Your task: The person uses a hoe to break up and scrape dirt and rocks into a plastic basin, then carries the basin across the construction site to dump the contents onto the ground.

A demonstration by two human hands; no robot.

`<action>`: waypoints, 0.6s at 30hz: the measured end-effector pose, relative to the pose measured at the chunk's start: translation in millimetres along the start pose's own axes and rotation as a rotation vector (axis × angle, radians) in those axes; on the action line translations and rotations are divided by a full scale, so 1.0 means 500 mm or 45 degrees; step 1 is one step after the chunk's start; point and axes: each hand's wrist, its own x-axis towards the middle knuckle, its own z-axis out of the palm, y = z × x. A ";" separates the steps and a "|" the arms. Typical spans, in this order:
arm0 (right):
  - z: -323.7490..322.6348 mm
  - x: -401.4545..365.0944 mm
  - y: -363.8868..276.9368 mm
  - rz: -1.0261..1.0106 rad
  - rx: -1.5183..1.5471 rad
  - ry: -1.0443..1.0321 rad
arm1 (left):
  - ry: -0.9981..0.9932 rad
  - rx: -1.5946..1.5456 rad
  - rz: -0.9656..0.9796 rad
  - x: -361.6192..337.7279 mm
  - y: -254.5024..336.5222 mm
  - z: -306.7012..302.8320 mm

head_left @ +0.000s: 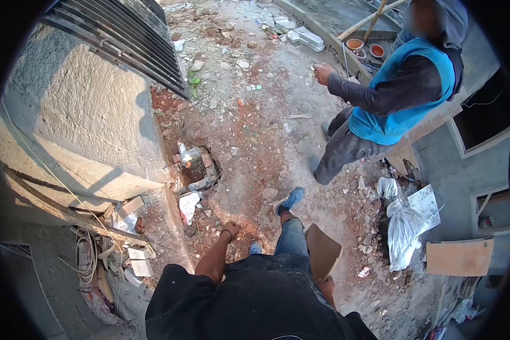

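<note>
My left hand (230, 229) hangs ahead of my body over the dirt, its fingers curled into a loose fist with no object showing in it. A dark band circles that wrist. At my right side, my right hand (327, 288) grips the lower edge of a flat-faced brown board (323, 253), carried beside my leg. Part of this hand is hidden by my shirt and the board. My blue shoe (292, 199) is stepping forward on the rubble-strewn ground.
A co-worker in a blue vest (399, 93) stands ahead to the right. A brick-edged pit (199, 170) opens ahead to the left, below a metal gate (124, 45). Silver sheeting (405, 232) and a wooden panel (459, 256) lie right. Coiled cable (86, 258) lies left.
</note>
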 end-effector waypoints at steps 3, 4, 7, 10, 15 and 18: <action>-0.023 0.101 -0.109 0.080 -0.054 -0.002 | -0.161 0.147 -0.068 0.052 0.126 0.021; -0.025 0.171 -0.129 0.087 -0.078 -0.005 | -0.230 0.132 -0.099 0.073 0.171 0.026; 0.018 0.481 -0.121 -0.022 -0.158 -0.109 | -0.248 0.155 0.015 0.212 0.275 0.024; -0.158 0.623 -0.338 -0.097 -0.278 -0.296 | -0.120 -0.040 -0.217 0.277 0.461 -0.050; -0.392 0.754 -0.733 -0.196 -0.450 -0.503 | 0.203 -0.576 0.008 0.375 0.752 -0.208; -0.445 0.841 -0.866 -0.240 -0.583 -0.586 | 0.275 -0.662 0.073 0.472 0.842 -0.235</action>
